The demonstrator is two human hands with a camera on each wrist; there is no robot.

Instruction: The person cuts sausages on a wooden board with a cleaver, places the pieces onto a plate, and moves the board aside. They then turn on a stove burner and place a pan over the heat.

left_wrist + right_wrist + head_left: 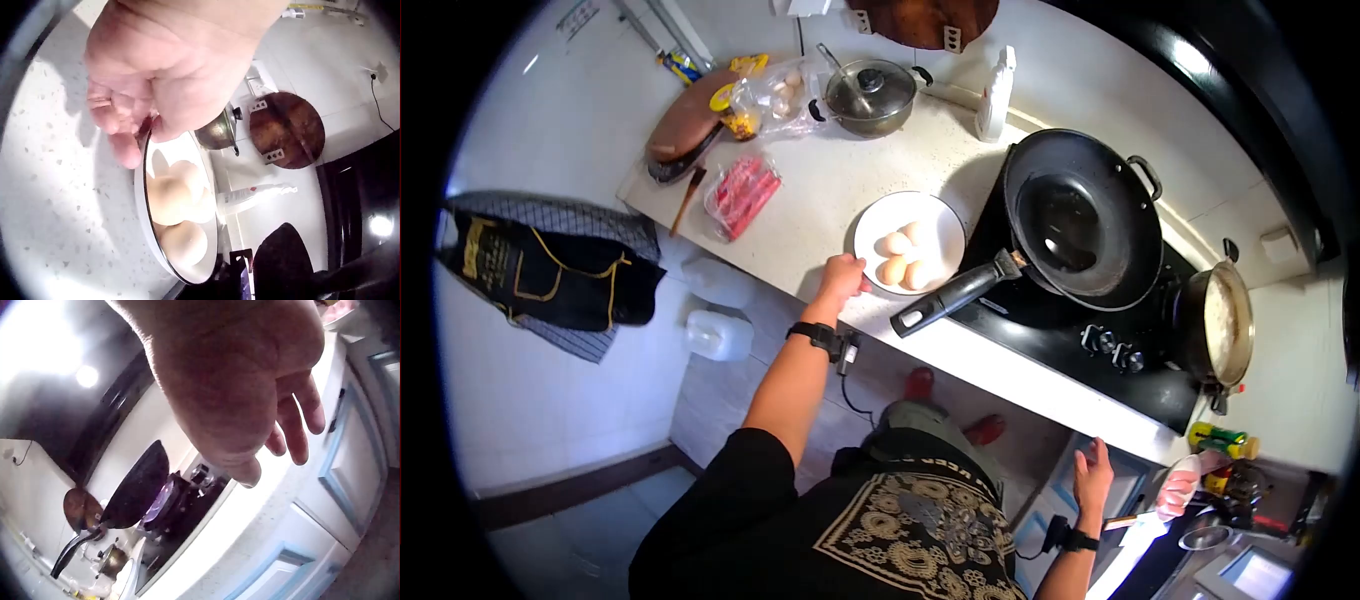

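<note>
A white plate with a thin dark rim (878, 222) sits near the counter's front edge, holding several pale brown eggs (897, 243). My left hand (843, 280) pinches the plate's near left rim; in the left wrist view the thumb (167, 128) lies over the rim and a fingertip (127, 153) shows on its outer side. My right hand (1092, 480) hangs in the air in front of the counter, right of the stove's knobs. Its fingers (290, 434) are loosely bent and hold nothing.
A black wok (1090, 235) stands on the stove, its long handle (950, 300) jutting past the plate. Further right is a pan with whitish contents (1222, 320). Behind are a lidded pot (870, 97), a spray bottle (996, 100), bagged eggs (785, 95) and a red-wrapped packet (745, 193).
</note>
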